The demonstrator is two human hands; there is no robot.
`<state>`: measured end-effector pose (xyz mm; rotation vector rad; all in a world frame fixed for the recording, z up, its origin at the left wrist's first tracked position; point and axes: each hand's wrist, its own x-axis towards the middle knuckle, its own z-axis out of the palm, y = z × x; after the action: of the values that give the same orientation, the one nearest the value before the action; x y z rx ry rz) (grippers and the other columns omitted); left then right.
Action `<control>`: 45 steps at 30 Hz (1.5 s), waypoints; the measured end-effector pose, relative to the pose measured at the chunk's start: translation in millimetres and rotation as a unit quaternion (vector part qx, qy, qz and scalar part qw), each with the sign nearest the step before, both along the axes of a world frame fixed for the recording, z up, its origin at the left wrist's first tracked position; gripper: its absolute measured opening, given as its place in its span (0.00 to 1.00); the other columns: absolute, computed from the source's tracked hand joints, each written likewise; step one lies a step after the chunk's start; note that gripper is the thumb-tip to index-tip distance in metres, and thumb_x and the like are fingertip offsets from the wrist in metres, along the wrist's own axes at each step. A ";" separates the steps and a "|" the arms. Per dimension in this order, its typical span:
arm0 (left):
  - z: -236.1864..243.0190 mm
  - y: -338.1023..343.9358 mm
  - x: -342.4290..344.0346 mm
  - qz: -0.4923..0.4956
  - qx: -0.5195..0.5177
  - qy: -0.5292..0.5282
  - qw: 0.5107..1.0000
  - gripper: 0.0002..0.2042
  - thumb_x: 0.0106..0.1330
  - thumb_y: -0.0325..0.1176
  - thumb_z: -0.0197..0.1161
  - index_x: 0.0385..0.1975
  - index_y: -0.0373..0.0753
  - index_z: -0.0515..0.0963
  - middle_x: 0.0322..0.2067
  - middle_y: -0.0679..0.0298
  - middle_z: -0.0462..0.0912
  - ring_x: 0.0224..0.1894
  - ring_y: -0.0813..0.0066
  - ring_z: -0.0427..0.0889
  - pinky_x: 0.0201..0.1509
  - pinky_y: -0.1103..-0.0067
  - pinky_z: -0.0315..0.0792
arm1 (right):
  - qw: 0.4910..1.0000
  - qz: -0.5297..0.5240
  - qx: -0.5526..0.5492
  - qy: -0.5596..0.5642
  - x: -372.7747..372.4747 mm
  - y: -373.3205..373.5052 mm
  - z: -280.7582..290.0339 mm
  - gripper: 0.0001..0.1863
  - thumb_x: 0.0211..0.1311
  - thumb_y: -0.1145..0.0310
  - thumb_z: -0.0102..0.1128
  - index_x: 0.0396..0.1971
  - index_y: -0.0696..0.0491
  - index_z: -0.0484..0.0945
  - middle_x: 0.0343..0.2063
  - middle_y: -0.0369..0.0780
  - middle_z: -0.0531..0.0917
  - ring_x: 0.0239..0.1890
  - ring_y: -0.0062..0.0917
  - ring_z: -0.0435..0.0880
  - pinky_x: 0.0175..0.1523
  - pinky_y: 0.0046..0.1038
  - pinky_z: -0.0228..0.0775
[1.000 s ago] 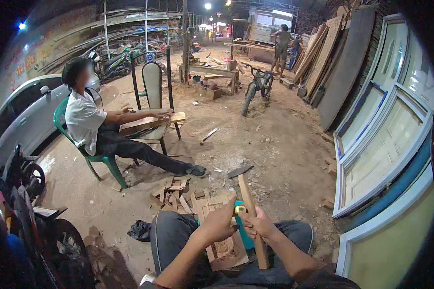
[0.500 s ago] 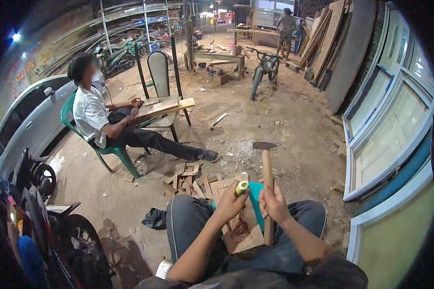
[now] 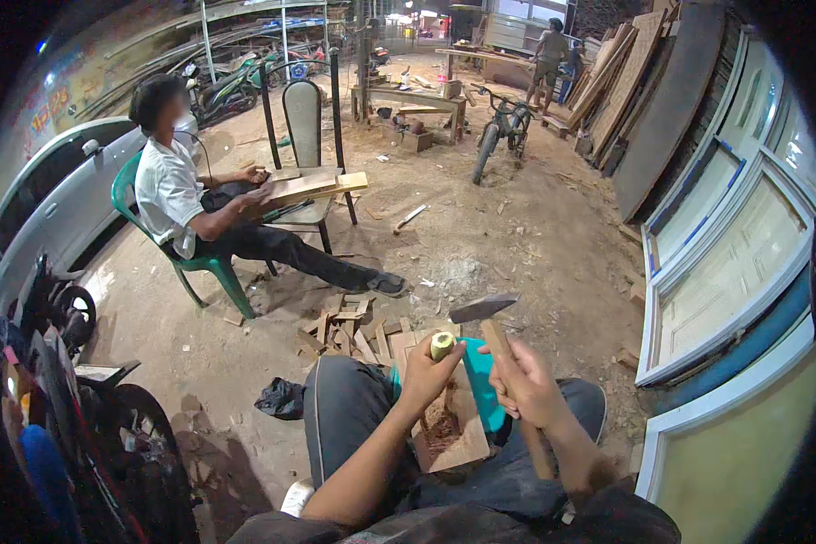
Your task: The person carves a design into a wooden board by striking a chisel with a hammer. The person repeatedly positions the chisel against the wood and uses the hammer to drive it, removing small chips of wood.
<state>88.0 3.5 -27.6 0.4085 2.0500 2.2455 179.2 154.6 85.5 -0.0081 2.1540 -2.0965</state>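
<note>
My left hand (image 3: pixel 424 381) is wrapped around the yellow-green handle of a chisel (image 3: pixel 442 344), its butt end facing up; the blade is hidden below my fist. In my right hand (image 3: pixel 528 385) is a hammer (image 3: pixel 485 309) with a dark metal head and a wooden handle. The hammer head is tilted and raised a little beyond the chisel's butt, apart from it. Between my thighs lies a wooden board (image 3: pixel 467 446), with a rough recess and brown shavings below my left hand. A teal plastic surface (image 3: pixel 486 392) shows beneath the board.
Wood offcuts (image 3: pixel 340 328) lie on the dirt floor beyond my knees, near a black plastic bag (image 3: pixel 279 399). At left, a seated person (image 3: pixel 168 195) holds boards over a chair (image 3: pixel 304 127). Motorbikes (image 3: pixel 136 444) stand at lower left, framed panels (image 3: pixel 734 245) at right, a bicycle (image 3: pixel 499 136) ahead.
The hammer has tilted, its head dropping lower and turning toward the chisel. My right hand has shifted slightly right; my left hand keeps its grip. The whole view has shifted slightly.
</note>
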 end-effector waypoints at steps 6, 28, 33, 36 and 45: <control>-17.6 5.6 -8.5 -0.019 -0.004 0.020 1.000 0.09 0.64 0.34 0.66 0.30 0.35 0.77 0.22 0.72 0.75 0.26 0.85 0.71 0.29 0.81 0.66 | 0.970 0.001 0.219 0.109 25.0 7.3 7.8 0.19 0.71 0.64 0.50 0.54 0.61 0.72 0.25 0.38 0.76 0.27 0.19 0.74 0.33 0.26 0.66; 20.9 1.4 -4.8 0.006 -0.052 0.181 0.982 0.12 0.65 0.36 0.67 0.29 0.34 0.75 0.22 0.63 0.76 0.26 0.77 0.75 0.32 0.77 0.70 | 0.957 -0.098 0.192 0.196 39.2 23.3 -36.9 0.08 0.68 0.70 0.53 0.41 0.59 0.73 0.19 0.31 0.72 0.18 0.12 0.68 0.24 0.17 0.59; 13.2 -12.7 -10.3 -0.049 -0.050 0.076 0.995 0.19 0.66 0.44 0.66 0.23 0.34 0.73 0.16 0.68 0.68 0.23 0.84 0.67 0.25 0.78 0.63 | 0.980 -0.060 0.187 0.040 56.4 30.2 -51.4 0.08 0.64 0.70 0.60 0.37 0.60 0.77 0.23 0.33 0.78 0.25 0.15 0.72 0.32 0.23 0.66; 15.4 -12.8 -10.2 -0.095 -0.083 0.069 0.990 0.15 0.66 0.37 0.65 0.21 0.35 0.72 0.19 0.71 0.72 0.25 0.87 0.71 0.28 0.83 0.67 | 0.984 -0.083 0.152 0.049 67.3 32.8 -61.2 0.07 0.65 0.70 0.59 0.34 0.58 0.77 0.23 0.32 0.77 0.25 0.14 0.72 0.30 0.21 0.64; 20.4 -5.6 -28.7 -0.164 -0.126 0.105 0.973 0.16 0.61 0.41 0.68 0.22 0.34 0.76 0.17 0.66 0.72 0.23 0.83 0.70 0.27 0.78 0.66 | 0.988 -0.106 0.094 -0.056 84.9 40.2 -35.0 0.11 0.66 0.69 0.56 0.44 0.58 0.73 0.20 0.32 0.74 0.19 0.14 0.71 0.23 0.19 0.62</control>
<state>59.3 -2.1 -7.1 0.9174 2.1365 1.7922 264.1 194.8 50.5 0.3651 2.3641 -1.9299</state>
